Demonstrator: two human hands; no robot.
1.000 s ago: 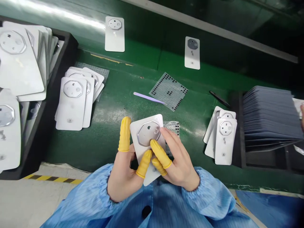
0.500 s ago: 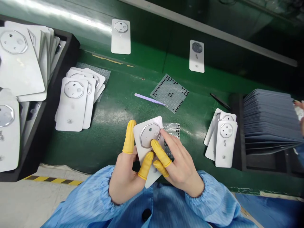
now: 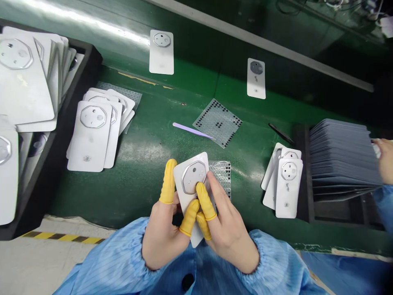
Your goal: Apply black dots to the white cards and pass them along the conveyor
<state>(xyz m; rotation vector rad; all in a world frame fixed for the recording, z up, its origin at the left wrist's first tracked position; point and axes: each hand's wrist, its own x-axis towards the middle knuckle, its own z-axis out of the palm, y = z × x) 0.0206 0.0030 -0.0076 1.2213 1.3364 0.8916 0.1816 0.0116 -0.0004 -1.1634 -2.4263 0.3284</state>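
A white phone back cover [image 3: 187, 196] with an octagonal camera ring is tilted in front of me, above the bench's near edge. My left hand [image 3: 167, 233] grips its left side, thumb on the face and yellow-cotted index finger stretched up beside it. Its other fingers are hidden behind. My right hand [image 3: 229, 229] is closed on the lower right part of the cover. One yellow-cotted fingertip presses just under the camera ring, while a bare finger lies along the right edge. Whether something small sits under that fingertip is hidden.
Purple tweezers [image 3: 193, 130] touch a clear sheet with black dots [image 3: 218, 123]; another dotted sheet [image 3: 222, 174] lies behind my right hand. Cover stacks lie left [image 3: 89, 143] and right [image 3: 288, 188]. Black trays [image 3: 73, 94] flank me. A co-worker's hand [image 3: 386, 159] is far right.
Both hands stay on the cover, with the right fingers shifted slightly on its face. The view has moved a little. The co-worker's hand has come further into view at the right.
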